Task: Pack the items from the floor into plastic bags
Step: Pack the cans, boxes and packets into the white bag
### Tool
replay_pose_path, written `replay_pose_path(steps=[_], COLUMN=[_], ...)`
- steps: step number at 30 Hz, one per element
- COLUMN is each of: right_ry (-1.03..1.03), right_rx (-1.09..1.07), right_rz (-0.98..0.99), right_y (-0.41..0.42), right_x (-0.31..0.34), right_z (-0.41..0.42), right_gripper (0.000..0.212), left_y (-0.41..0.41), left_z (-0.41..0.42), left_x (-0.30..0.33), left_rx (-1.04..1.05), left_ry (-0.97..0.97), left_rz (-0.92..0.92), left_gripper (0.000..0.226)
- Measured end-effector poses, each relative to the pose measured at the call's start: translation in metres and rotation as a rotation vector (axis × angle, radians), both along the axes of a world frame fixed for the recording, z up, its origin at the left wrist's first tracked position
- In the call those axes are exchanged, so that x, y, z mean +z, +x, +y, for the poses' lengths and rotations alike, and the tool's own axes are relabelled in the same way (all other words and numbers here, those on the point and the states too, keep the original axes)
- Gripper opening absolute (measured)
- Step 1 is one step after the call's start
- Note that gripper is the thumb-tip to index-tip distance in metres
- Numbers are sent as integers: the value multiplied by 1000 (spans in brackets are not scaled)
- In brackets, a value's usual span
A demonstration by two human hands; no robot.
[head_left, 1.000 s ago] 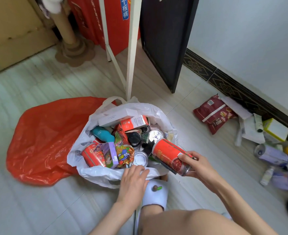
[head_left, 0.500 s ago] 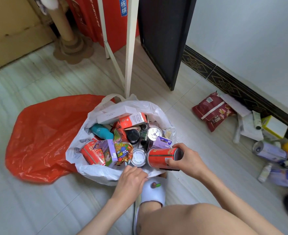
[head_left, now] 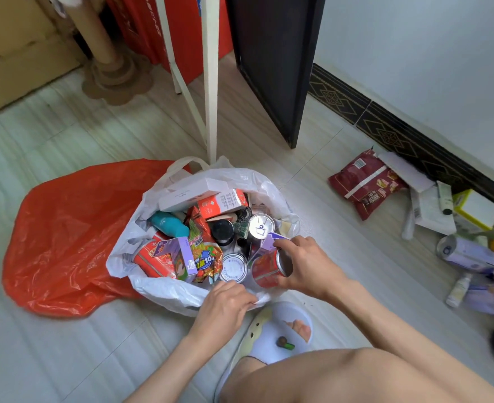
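Pale wood-grain tile floor, carrying everything listed. Red plastic bag, slumped flat at the left, touching the white bag. White plastic bag, mouth open upward, packed nearly to the brim: white flat box and orange-and-white carton at the far side, teal bottle, purple box, bright noodle packet, two silver-topped cans. Loose items still on the floor at the right, well apart from the bag: dark red snack pouch, white papers, yellow-edged box, lavender cans, small bottles, partly blurred. Pale slipper, on the person's foot, just below the bag. Right hand, fingers wrapped round a red can, held on its side at the near right edge of the bag's opening, its end facing right. Left hand, fingers pinched closed on the white bag's near rim.
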State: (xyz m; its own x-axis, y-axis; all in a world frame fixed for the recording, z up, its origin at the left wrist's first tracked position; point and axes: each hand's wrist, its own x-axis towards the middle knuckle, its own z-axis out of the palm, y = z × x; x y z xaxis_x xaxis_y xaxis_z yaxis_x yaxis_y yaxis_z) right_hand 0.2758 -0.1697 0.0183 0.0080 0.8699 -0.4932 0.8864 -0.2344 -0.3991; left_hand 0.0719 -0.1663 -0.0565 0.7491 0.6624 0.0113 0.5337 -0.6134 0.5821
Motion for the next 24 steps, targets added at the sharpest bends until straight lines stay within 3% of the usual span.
replay_pose_path(steps=[5, 12, 19, 24], right_ry=[29, 126, -1, 6], right_rx=[85, 171, 95, 54], right_rz=[-78, -92, 52, 131], right_y=[-4, -28, -24, -21], right_x=[-16, -48, -49, -41], right_z=[-13, -16, -13, -29], right_gripper=[64, 64, 72, 63], left_y=[4, 0, 6, 5], left_z=[-2, -11, -17, -15], left_x=[-4, -3, -5, -4], left_rx=[-27, -12, 48, -11], left_ry=[-23, 0, 63, 64], left_rz=[22, 18, 114, 182], left_gripper=[2, 21, 26, 26])
